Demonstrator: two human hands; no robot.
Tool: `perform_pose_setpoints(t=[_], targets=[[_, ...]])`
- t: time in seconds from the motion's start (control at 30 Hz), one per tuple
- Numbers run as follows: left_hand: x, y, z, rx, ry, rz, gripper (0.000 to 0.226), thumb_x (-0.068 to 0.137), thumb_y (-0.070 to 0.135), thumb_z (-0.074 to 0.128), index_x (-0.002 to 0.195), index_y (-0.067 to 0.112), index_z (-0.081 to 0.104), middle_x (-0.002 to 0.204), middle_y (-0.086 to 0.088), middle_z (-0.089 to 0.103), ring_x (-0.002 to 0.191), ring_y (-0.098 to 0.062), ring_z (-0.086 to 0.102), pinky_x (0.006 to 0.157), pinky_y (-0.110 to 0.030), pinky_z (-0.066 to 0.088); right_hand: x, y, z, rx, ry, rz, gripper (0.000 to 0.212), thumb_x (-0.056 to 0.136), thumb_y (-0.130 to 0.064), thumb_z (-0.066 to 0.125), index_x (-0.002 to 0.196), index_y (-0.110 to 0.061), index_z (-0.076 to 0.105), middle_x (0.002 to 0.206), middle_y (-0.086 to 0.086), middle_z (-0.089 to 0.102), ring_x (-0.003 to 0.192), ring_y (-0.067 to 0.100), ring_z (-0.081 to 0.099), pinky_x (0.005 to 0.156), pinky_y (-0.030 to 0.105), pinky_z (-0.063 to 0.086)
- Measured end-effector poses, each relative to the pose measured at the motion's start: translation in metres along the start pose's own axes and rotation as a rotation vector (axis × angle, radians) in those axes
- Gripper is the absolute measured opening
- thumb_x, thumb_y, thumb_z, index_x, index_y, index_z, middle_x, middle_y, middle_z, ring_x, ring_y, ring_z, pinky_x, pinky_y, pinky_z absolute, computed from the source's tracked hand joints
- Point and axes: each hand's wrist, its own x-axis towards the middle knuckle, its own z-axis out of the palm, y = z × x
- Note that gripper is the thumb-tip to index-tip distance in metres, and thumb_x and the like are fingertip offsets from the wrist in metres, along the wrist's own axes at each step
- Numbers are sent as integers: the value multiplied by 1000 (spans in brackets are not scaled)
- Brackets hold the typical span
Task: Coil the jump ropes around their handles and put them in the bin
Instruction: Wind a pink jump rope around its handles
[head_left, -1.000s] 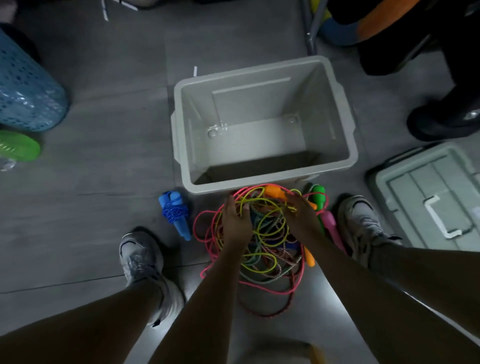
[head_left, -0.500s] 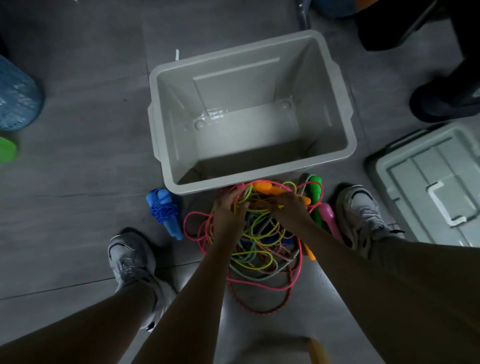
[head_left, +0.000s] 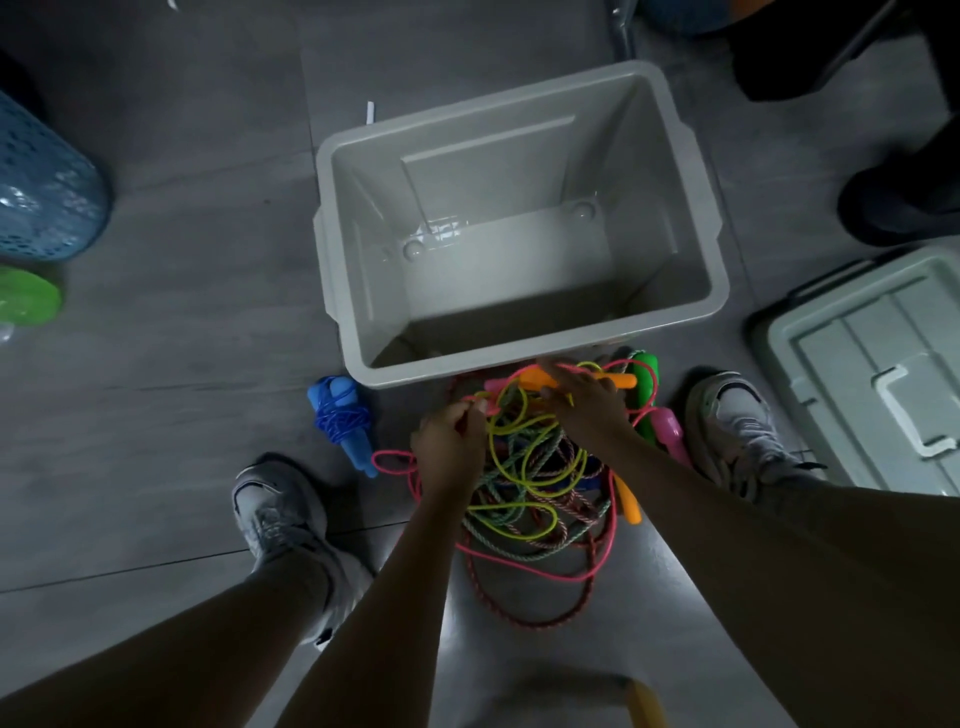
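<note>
R hand (head_left: 584, 402) has moved up to bin (head_left: 719, 291) front rim, now clamped on orange handle (head_left: 618, 380); L hand (head_left: 449, 441) pinches pink rope (head_left: 395, 460). Untangling begun, bin empty.

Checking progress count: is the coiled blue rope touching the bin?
Cannot tell. In the head view the blue rope lies on the floor just left of the bin, whose near corner overhangs it, hiding any gap or contact.

Dim overall; bright patch on floor (head_left: 519, 649) between legs; glare inside bin (head_left: 519, 260); wide-angle bending at edges.
</note>
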Motion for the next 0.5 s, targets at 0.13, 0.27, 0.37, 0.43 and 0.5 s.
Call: perform_pose_setpoints(t=[0.13,0.27,0.37,0.43,0.5], targets=[[-14,21,-18,-271,-117,-68,40,95,23,56,58,15,43,50,5,35,43,-1,33,48,-18,29,-18,-22,0,193,-19,-125,54,86,-45,33,128,-23,59,123,14,62,115,37,55,98,45,41],[-26,45,-45,-456,-181,-150,36,95,30,55,62,16,58,51,7,53,50,-4,49,56,-20,42,-49,-53,-25,514,-166,-78,29,99,-32,46,102,-13,67,96,1,66,91,12,58,85,23,39],[-32,67,-70,-545,-164,-149,31,92,35,59,73,13,70,65,5,70,67,-9,66,73,-26,52,-66,-68,-49,608,-171,-126,37,94,-48,47,90,-20,71,103,1,69,104,16,60,102,36,40],[-39,87,-91,-487,-123,-62,27,94,29,56,75,14,66,48,13,59,48,5,53,56,-16,42,-83,-83,-70,617,-136,-230,37,94,-45,48,81,-18,70,95,7,69,98,20,62,99,36,40],[-47,111,-113,-464,-79,11,23,96,25,54,83,12,66,37,15,47,37,6,41,44,-10,31,-101,-100,-95,670,-108,-295,33,97,-28,48,80,-4,64,80,10,61,82,23,57,88,32,40]])
